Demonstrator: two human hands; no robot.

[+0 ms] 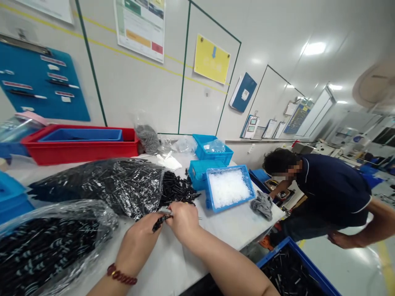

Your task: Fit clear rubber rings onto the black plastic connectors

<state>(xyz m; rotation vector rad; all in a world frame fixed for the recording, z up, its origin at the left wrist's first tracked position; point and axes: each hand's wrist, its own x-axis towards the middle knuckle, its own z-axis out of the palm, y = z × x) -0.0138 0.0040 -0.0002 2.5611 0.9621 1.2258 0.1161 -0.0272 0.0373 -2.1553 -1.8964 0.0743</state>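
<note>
Near side of pile (175, 188): left hand (139, 237) pinches black parts (157, 224); right hand (184, 220), grip unclear. Plenty seems left; done share untellable.

The single head-worn view looks forward and down over the surface (226, 226) toward the wall (165, 102). It sits near, above the left hand (138, 236) and right hand (184, 220).

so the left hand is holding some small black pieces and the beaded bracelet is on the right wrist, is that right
Not quite, the wrist is wrong: the head view shows the beaded bracelet on the left wrist, not the right. The left hand is holding some small black pieces, as you say.
</note>
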